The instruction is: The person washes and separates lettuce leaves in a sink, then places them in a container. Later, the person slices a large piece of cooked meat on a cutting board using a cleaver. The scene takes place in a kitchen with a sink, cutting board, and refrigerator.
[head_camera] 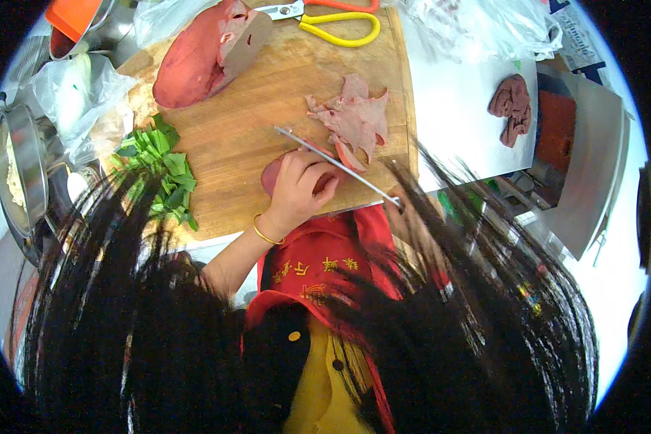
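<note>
My left hand (pixel 304 182), with a gold-coloured bangle at the wrist, holds a dark red piece of liver (pixel 270 176) down near the front edge of a wooden cutting board (pixel 233 135). Just right of those fingers is a kitchen knife (pixel 339 165), seen along its spine. My right hand (pixel 400 203) is closed at its handle end, partly covered by strands of hair. Thin liver slices (pixel 358 116) lie heaped beyond the blade. A larger cut lump of liver (pixel 190 76) rests at the back of the board, and chopped leafy greens (pixel 165 157) lie at its left edge.
Scissors with red and yellow handles (pixel 339 30) lie at the back. Plastic bags (pixel 81 97) and a metal pan (pixel 21 168) stand on the left. A crumpled brown cloth (pixel 512 108) is on the white table (pixel 455 125) at right. Hanging hair covers much of the foreground.
</note>
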### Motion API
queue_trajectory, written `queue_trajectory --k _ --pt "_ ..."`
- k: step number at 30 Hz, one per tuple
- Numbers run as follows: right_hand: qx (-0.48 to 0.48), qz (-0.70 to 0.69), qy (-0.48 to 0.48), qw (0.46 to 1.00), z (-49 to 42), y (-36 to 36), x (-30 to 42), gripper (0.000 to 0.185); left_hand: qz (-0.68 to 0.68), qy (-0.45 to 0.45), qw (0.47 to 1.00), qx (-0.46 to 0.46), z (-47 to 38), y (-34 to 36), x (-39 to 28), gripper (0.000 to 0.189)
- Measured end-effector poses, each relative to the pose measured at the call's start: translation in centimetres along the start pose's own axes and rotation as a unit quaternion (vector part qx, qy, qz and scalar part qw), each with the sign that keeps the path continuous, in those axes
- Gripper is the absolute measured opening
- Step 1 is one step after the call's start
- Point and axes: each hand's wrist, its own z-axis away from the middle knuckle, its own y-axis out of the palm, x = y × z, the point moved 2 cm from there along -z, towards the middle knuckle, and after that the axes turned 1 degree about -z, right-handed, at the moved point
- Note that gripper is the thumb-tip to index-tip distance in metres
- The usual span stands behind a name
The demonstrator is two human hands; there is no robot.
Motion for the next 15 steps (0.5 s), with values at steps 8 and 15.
queue_trajectory --k 8,15 --pt "-0.090 -0.110 -0.028 0.989 0.8 -6.7 3.7 0.022 -0.036 -0.009 0.999 0.034 -0.1 -0.7 -0.4 0.027" --pt "-0.013 -0.008 0.018 1.000 2.8 -7.3 3.9 0.018 -0.026 0.010 1.000 0.006 0.2 0.0 -0.2 0.026"
